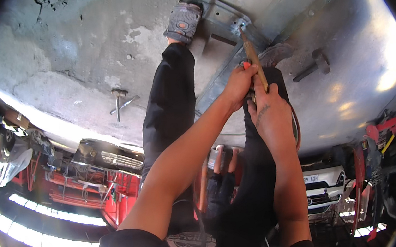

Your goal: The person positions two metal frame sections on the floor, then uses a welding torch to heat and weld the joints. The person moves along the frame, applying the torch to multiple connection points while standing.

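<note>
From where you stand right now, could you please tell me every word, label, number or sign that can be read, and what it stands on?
I won't copy out wording, but it shows here:
Dark shirt: pale printed lettering, partly lost in folds.
Licence plate on the white car: dark characters, upside down in this view.
Right hand: dark tattoo, too blurred to read.

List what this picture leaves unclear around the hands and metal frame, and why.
All in the head view:
Metal frame: far end cut off by the top edge.
Brass-coloured tool: tip's contact with the frame too small to judge; rear end hidden by the right hand.
Left hand: some fingers hidden where the hands meet.
</note>
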Motion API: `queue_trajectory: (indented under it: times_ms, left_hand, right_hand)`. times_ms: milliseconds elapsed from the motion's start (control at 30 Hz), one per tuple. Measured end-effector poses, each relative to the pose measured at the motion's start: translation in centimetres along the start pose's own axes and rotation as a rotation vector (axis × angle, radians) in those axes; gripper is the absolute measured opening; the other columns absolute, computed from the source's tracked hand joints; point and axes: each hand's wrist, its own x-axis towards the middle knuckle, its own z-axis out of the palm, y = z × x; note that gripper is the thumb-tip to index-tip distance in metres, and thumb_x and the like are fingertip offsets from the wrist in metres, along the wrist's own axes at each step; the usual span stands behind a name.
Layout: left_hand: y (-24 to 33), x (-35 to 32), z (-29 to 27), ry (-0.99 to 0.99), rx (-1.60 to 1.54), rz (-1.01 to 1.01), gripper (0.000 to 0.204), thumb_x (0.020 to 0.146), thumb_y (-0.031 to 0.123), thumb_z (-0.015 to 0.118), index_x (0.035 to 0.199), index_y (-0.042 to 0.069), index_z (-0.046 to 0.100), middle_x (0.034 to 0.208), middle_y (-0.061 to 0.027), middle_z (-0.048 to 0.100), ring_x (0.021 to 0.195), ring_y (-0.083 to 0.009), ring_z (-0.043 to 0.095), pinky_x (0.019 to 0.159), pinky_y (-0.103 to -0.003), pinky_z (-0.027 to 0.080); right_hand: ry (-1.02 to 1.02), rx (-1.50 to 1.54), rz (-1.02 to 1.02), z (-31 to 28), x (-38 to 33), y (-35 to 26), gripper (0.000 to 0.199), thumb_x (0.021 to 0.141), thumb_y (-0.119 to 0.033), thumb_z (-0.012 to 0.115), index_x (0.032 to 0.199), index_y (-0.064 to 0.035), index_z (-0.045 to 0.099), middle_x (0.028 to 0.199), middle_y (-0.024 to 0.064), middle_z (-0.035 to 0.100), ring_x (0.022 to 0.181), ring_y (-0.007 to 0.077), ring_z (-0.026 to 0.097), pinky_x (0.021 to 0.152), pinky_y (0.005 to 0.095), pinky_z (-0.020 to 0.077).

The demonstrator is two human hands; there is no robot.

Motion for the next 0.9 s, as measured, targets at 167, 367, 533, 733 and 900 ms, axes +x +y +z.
queue_trajectory:
  times_ms: [167, 367, 533, 733, 900]
  left_hand:
    - [0.2, 0.2, -1.0, 0.008, 0.076, -0.036, 0.027, 0.101, 0.028, 0.059, 0.103, 0.002, 0.065, 0.092, -0.0048, 0.065, 0.08, -0.0146, 0.059, 0.071, -0.033, 0.048]
    - [0.3, -0.2, -1.1, -0.046, 0.052, -0.042, 0.031, 0.102, 0.03, 0.059, 0.111, 0.0, 0.062, 0.099, -0.0074, 0.065, 0.088, -0.0175, 0.062, 0.079, -0.036, 0.048]
    - [-0.1, -0.1, -1.3, -0.034, 0.069, -0.041, 0.034, 0.103, 0.03, 0.059, 0.116, -0.001, 0.06, 0.105, -0.0084, 0.064, 0.094, -0.0188, 0.062, 0.084, -0.036, 0.049]
    - [0.2, -0.7, -0.6, 0.027, 0.101, 0.016, 0.035, 0.103, 0.034, 0.058, 0.113, 0.001, 0.061, 0.099, -0.0072, 0.063, 0.086, -0.0167, 0.06, 0.076, -0.034, 0.048]
    - [-0.3, -1.1, -1.1, 0.112, 0.172, -0.054, 0.038, 0.105, 0.039, 0.054, 0.105, 0.001, 0.064, 0.088, -0.0074, 0.064, 0.071, -0.0157, 0.061, 0.055, -0.034, 0.047]
  right_hand:
    - [0.003, -0.014, -0.011, 0.0, -0.3, -0.3, 0.061, 0.091, -0.015, 0.067, 0.147, -0.0047, 0.045, 0.103, 0.02, 0.057, 0.073, 0.0375, 0.07, 0.069, 0.0454, 0.059]
    - [-0.066, 0.008, 0.086, -0.2, -0.3, -1.0, 0.064, 0.092, -0.017, 0.07, 0.149, -0.0083, 0.044, 0.108, 0.0226, 0.057, 0.085, 0.0411, 0.069, 0.075, 0.0484, 0.0569]
    - [-0.058, 0.049, 0.079, -0.3, -0.3, -1.0, 0.063, 0.093, -0.02, 0.069, 0.149, -0.0083, 0.045, 0.106, 0.0233, 0.059, 0.085, 0.0419, 0.069, 0.076, 0.0489, 0.0568]
    - [-0.042, 0.05, 0.091, -0.3, -0.2, -1.0, 0.059, 0.093, -0.022, 0.069, 0.147, -0.0074, 0.048, 0.106, 0.0234, 0.06, 0.085, 0.042, 0.069, 0.076, 0.0492, 0.0566]
    - [-0.028, 0.06, 0.094, -0.4, -0.1, -1.0, 0.058, 0.093, -0.021, 0.069, 0.146, -0.007, 0.049, 0.106, 0.0235, 0.06, 0.086, 0.042, 0.068, 0.077, 0.0493, 0.0563]
